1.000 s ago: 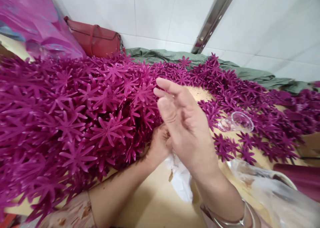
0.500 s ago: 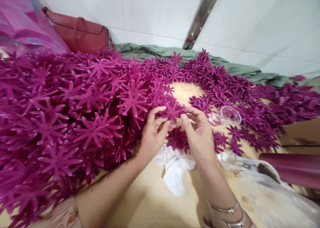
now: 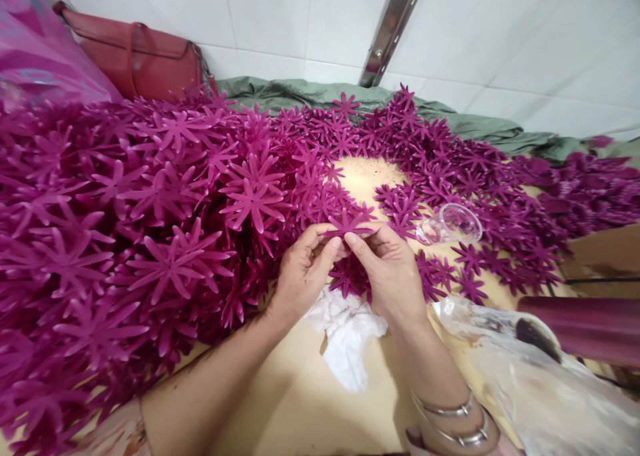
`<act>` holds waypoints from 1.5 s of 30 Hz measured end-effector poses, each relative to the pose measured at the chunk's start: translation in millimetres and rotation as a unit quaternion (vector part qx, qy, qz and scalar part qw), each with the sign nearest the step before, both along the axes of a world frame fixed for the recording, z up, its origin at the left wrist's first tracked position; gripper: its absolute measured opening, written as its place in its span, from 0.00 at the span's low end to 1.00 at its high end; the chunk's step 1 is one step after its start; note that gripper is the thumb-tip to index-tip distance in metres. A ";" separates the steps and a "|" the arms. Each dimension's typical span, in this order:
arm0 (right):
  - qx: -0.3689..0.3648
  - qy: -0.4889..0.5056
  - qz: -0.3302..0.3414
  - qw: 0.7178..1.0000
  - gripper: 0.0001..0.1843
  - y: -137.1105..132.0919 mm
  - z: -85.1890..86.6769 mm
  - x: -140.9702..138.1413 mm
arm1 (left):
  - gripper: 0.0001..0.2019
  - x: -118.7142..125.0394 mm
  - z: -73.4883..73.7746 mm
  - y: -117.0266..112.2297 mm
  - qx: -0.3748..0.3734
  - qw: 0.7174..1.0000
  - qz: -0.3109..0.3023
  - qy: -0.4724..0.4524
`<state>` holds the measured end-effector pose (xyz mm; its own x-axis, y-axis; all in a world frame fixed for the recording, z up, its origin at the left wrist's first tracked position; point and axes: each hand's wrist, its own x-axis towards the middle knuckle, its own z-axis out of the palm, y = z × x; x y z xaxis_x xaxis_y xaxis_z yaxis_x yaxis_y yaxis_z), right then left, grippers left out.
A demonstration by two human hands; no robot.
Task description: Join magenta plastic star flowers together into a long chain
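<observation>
A magenta artificial flower [image 3: 349,224] with long narrow petals is held between both hands at the middle of the view. My left hand [image 3: 306,267] pinches its left side between thumb and fingers. From the right, my right hand [image 3: 393,264] grips it the same way, thumb tip close to the left thumb. Just beneath the hands, more magenta petals [image 3: 350,277] show, and a crumpled white tissue [image 3: 347,339] lies on the tan tabletop [image 3: 280,403]. What the curled fingers do behind the flower is hidden.
A tall heap of magenta flowers [image 3: 165,263] fills the left; looser ones [image 3: 440,156] spread right. A clear plastic cup [image 3: 460,223] lies among them. Plastic wrap [image 3: 545,383] and a dark red roll [image 3: 580,329] sit at right. A red bag [image 3: 133,53] stands by the tiled wall.
The fingers of both hands have closed in on the flower, thumbs coming together at its near edge. Its petals now look folded or flatter toward me. The whole view has shifted slightly.
</observation>
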<state>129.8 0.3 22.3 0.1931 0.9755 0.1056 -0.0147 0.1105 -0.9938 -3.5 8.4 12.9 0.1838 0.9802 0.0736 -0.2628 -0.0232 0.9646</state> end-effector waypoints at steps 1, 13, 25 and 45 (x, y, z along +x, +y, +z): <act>-0.002 0.000 0.006 1.000 0.08 -0.4 -0.2 -0.8 | 0.09 -0.6 0.5 0.1 -0.002 1.000 0.002 -0.001; 0.154 -0.305 -0.086 0.936 0.04 -6.4 16.8 -1.0 | 0.10 -2.3 0.3 0.6 -0.022 1.000 0.001 0.001; 0.041 -0.193 -0.062 0.978 0.06 -8.0 12.8 0.4 | 0.09 -3.0 4.5 1.8 -0.022 1.000 0.003 0.004; 0.028 -0.013 -0.093 0.995 0.07 0.6 -1.7 3.8 | 0.05 -1.9 -2.3 3.8 -0.040 0.994 0.095 -0.030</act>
